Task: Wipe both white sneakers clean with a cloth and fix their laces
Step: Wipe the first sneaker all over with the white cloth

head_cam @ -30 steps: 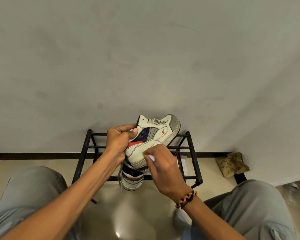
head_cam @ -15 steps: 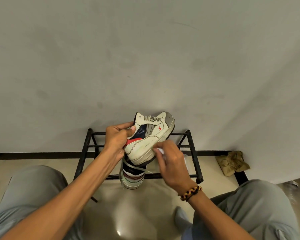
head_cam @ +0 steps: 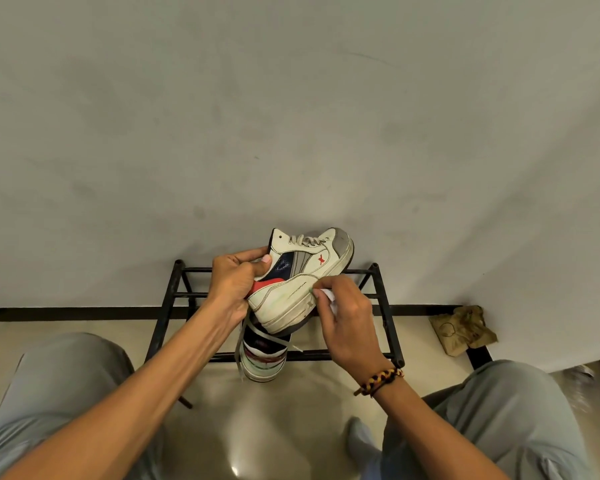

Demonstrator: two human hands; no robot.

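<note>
Fingers of the right hand (head_cam: 347, 327) curl round a small white cloth (head_cam: 327, 298), pinching it vs the side of the white sneaker (head_cam: 302, 282) near its sole edge. Left hand (head_cam: 236, 285) grips the sneaker's heel end, thumb across the collar, holding it up w/ toe tilted up toward the wall. Loose lace (head_cam: 248, 344) hangs below. Second sneaker (head_cam: 264, 362) stands underneath, at the front of the black rack (head_cam: 168, 303). Beaded bracelet (head_cam: 378, 381) on right wrist; crumpled brown bag (head_cam: 461, 329) lies on the floor to the right.

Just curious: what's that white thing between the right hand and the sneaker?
A white cloth, pinched in the right hand and pressed against the side of the held sneaker, as the head view shows.
</note>
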